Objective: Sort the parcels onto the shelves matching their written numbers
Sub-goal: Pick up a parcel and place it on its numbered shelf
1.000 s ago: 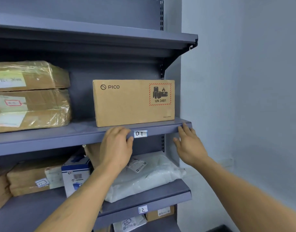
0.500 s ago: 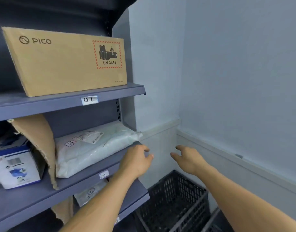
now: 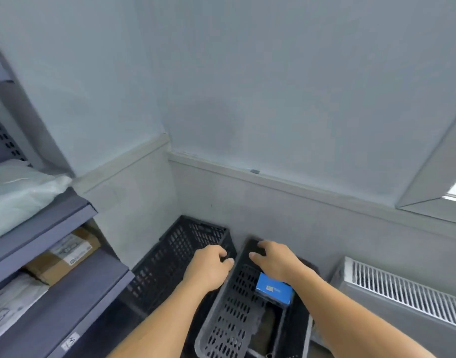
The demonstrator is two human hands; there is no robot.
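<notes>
Closest are two bare arms reaching down. The right hand [image 3: 273,262] hangs over a dark basket [image 3: 229,313] on the floor. Its fingers [image 3: 255,255] are spread and loose, and they hold nothing. A small blue box [image 3: 273,290] sits in this basket, just under the right wrist and a little back from the fingertips. I think it is the next parcel to take. It has a little label on top, too blurry to read.

The box looks light and stiff, with smooth sides, so it could slip. A good hold would be the thumb on one long side and the fingers on the other, then a lift straight up past the basket wall.

The left hand [image 3: 209,267] is just left of the right fingers. Its fingers are softly curled and hold nothing. I cannot tell if they touch the basket rim.

Past the left fingers is a second black basket [image 3: 180,244]. Far to the left of both hands are the grey shelves [image 3: 41,228], with a white bag parcel [image 3: 20,187] and a brown box [image 3: 67,254]. Right of the right fingers is a white radiator [image 3: 402,293].
</notes>
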